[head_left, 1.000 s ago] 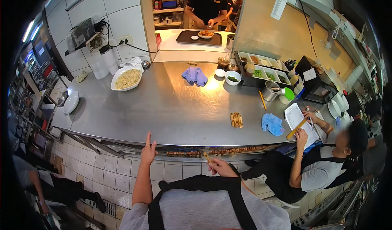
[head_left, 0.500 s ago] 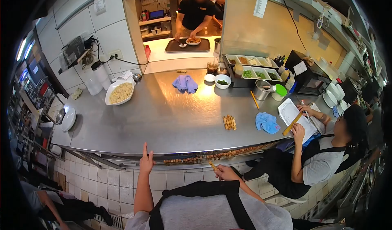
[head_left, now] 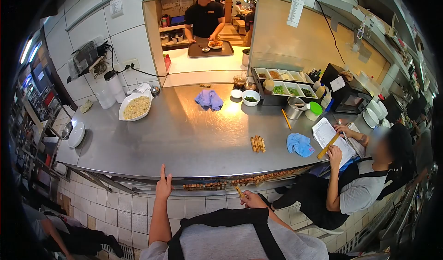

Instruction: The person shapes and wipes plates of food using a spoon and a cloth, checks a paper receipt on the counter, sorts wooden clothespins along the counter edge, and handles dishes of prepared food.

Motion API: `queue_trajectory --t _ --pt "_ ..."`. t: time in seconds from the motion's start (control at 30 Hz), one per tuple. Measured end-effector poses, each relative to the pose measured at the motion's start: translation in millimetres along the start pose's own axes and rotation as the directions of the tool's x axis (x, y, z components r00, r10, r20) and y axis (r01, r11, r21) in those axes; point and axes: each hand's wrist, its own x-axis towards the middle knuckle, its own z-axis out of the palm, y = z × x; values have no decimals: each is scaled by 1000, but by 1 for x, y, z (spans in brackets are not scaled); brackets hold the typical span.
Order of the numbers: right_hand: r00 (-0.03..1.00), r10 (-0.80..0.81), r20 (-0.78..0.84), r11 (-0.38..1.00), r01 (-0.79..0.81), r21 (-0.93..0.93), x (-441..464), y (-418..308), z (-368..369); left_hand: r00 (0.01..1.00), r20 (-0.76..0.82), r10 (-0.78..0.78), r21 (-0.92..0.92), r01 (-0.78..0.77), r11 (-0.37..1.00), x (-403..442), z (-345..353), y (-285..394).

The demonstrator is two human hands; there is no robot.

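My left hand point(head_left: 164, 186) is held up just in front of the counter's near edge, index finger stretched out and thumb apart, with nothing in it. My right hand point(head_left: 254, 199) pinches a small wooden clothespin point(head_left: 239, 192) with dark marks, below the edge of the steel counter point(head_left: 138, 149). Several similar clothespins point(head_left: 258, 144) lie side by side on the counter ahead of that hand. A long row of clothespins point(head_left: 249, 179) runs along below the front edge. Their fine markings are too small to read.
Fried rice fills a white dish point(head_left: 135, 107) at the left. Purple point(head_left: 209, 100) and blue cloths point(head_left: 300, 144) lie on the counter. At the right a seated co-worker point(head_left: 355, 181) holds a tan stick over papers. Beyond the hatch, a person holds a tray point(head_left: 211, 49).
The person beyond the hatch has lifted the tray with the food and moved back. My view has shifted slightly. My hands keep nearly the same pose.
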Motion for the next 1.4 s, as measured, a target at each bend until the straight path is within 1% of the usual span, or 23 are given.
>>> queue_trajectory --t 0.13,0.23,0.3,0.33,0.37,0.4,0.43,0.5,0.57,0.73,0.8,0.9,0.93,0.97,1.0,1.03,1.07,1.1,1.13,1.17,1.23,1.33,1.4 --pt "999 -48 -14 999 48 -18 6 16 3 1000 2 15 -47 -15 999 1 0 -1" --pt "1000 -9 8 999 10 -39 12 32 1 999 -8 42 -91 -43 995 3 3 -7" --pt "998 -63 -26 997 64 38 10 39 3 999 -15 33 -71 -34 997 4 3 -10" --pt "997 -77 -26 991 80 107 15 50 4 999 -22 45 -73 -46 996 7 5 -12" --pt "995 -88 -48 987 93 128 19 63 4 998 -29 57 -74 -59 995 10 6 -15" --pt "998 -38 -43 969 47 241 18 64 4 997 -36 68 -76 -71 995 13 8 -17" --pt "998 -65 -16 963 67 262 10 53 -1 997 -35 66 -81 -69 994 10 9 -16" --pt "995 61 -83 950 -32 310 -2 29 -2 997 -37 63 -70 -66 995 7 6 -5" --pt "991 104 -82 913 -62 404 -7 27 -3 1000 0 17 -59 -17 998 8 5 -3" --pt "987 91 -129 868 -15 496 -12 35 1 999 28 -26 -52 27 998 6 4 1" --pt "987 83 -137 865 -3 502 -12 37 1 998 34 -44 -15 44 999 6 3 2" --pt "985 63 -163 849 33 527 -12 42 2 998 55 -43 -28 45 999 5 2 2" --pt "983 47 -178 843 57 534 -10 45 1 998 54 -22 -42 24 999 1 2 -2" --pt "980 43 -194 904 45 425 -13 44 -1 999 36 18 -67 -16 998 -1 3 -7" --pt "979 -4 -202 939 73 336 -3 62 0 997 -6 82 -106 -82 991 7 5 -9" --pt "977 -11 -214 951 77 300 -2 63 0 997 -4 78 -102 -78 992 7 5 -9" --pt "972 -21 -235 934 103 343 6 80 3 997 -2 75 -98 -75 992 6 4 -8" --pt "979 -18 -205 930 91 356 8 83 2 997 0 71 -94 -71 993 5 3 -8" --pt "977 -18 -210 922 97 375 2 75 1 998 8 56 -83 -55 995 4 2 -8" --pt "981 17 -193 904 68 423 5 78 1 999 24 33 -67 -31 997 5 2 -9" --pt "985 82 -155 865 7 502 7 76 -1 998 2 56 -83 -56 995 3 2 -7" --pt "980 112 -161 811 3 585 8 64 -2 1000 12 17 -89 -16 996 3 3 -5" --pt "980 119 -159 818 -6 575 6 57 -4 1000 18 -2 -75 3 997 4 4 -6"
